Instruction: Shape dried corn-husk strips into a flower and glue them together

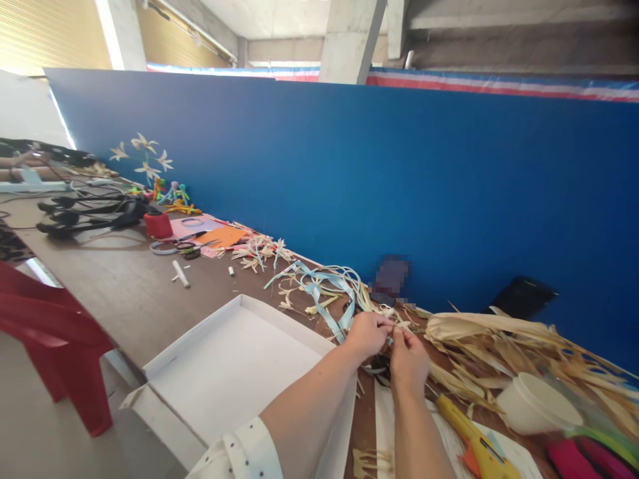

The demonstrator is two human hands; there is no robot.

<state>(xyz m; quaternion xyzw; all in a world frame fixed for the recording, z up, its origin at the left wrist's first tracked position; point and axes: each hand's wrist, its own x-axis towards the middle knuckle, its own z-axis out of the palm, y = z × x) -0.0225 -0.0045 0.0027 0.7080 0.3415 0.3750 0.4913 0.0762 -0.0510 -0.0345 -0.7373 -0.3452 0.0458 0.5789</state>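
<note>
Left hand [369,334], close to right hand [410,362], just beside light-blue ribbon [316,295]

My hands are meeting, fingers curling into pinches.
My left hand [369,336] is coming in from lower left, its bare forearm [312,396] slanting up rightward; my right hand [410,359] is pointing up and away, its forearm [419,432] running near-vertical. Fingertips [387,324] are nearly touching.
</note>
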